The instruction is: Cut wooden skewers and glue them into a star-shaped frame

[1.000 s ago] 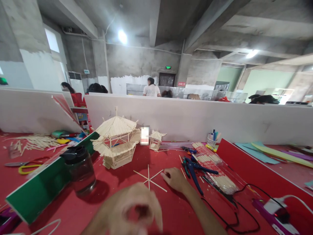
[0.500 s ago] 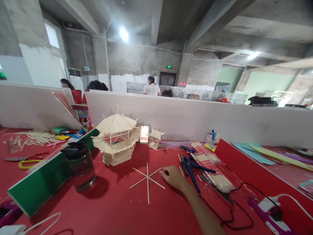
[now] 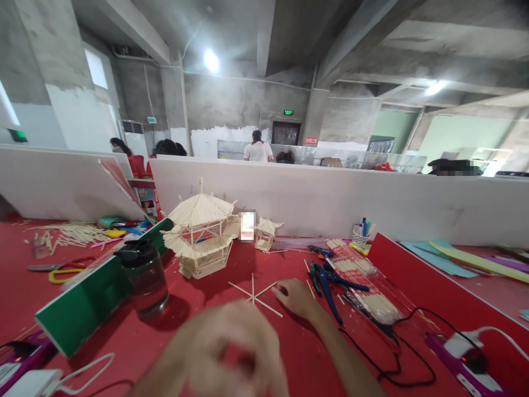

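A flat star of crossed thin wooden sticks lies on the red tabletop. My right hand rests on the table at the star's right side, fingertips pinched on the end of one stick. My left hand is raised close to the camera and badly blurred, its fingers curled; I cannot make out anything in it. It hides the near part of the star. Behind the star stands a pavilion model of sticks, with a much smaller stick model to its right.
A dark-lidded clear jar and a green board stand to the left. Blue pliers, a bag of sticks, black cables and a glue gun lie to the right. White partitions close the back; other people sit beyond.
My left hand, out of view half a second ago, has come back up in front of the camera. My right hand has stayed at the star's right end. The view has shifted slightly left.
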`<state>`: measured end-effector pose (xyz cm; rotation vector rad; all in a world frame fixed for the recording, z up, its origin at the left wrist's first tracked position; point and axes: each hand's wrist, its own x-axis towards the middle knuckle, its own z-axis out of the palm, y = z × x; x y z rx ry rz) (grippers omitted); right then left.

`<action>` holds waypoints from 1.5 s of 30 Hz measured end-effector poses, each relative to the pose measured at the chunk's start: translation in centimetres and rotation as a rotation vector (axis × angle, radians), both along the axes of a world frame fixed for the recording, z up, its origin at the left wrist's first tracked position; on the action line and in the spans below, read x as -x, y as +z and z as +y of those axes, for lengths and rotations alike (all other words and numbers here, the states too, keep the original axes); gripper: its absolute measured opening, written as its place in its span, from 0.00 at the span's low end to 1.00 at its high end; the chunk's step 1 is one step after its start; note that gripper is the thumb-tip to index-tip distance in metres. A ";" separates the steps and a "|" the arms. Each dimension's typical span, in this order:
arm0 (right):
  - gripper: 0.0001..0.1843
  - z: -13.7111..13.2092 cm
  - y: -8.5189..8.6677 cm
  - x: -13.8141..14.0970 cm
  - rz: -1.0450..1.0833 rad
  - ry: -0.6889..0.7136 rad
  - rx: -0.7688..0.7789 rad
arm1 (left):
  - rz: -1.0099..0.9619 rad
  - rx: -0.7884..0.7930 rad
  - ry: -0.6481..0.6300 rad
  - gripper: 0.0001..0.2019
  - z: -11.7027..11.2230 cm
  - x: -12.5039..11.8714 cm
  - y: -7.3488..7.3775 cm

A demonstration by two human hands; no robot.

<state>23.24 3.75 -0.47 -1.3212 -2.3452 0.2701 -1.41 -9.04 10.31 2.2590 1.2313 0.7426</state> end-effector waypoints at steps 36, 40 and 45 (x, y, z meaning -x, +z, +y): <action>0.13 1.9 -2.4 -0.4 0.100 0.049 -0.057 | 0.191 -0.185 0.038 0.09 12.4 4.2 -10.6; 0.13 1.9 -2.4 -0.4 0.102 0.052 -0.062 | 0.185 -0.193 0.036 0.09 12.5 4.2 -10.8; 0.13 1.8 -2.2 -0.4 0.095 0.059 -0.064 | 0.179 -0.212 0.022 0.09 12.6 4.3 -11.0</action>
